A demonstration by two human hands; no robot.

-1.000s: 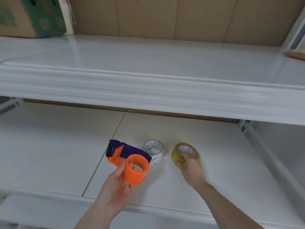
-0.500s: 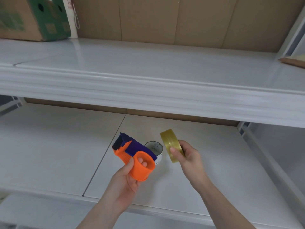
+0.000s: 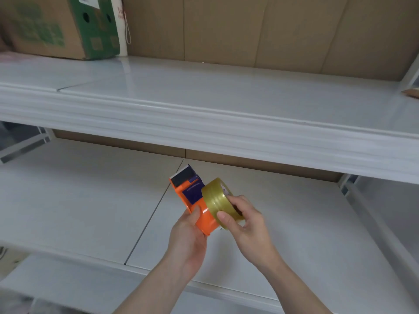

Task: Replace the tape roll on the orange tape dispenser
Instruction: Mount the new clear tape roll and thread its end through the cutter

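Since a moment ago the right hand (image 3: pixel 246 225) brought the yellowish tape roll (image 3: pixel 216 201) up against the orange tape dispenser (image 3: pixel 195 200) | left hand (image 3: pixel 188 234) clamped on dispenser, right pinching roll's rim | roll looks light, stiff, kinda slick, so hold the edges

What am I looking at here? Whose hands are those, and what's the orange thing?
The picture comes from a camera worn on a person's head, looking down at their own two hands. The left hand holds an orange tape dispenser, a tool that holds a roll and cuts the tape. The right hand holds a yellowish tape roll right against the dispenser's round part, lined up to go on. Both are held above a white shelf. Another shelf sits above, with a cardboard box at its far left.
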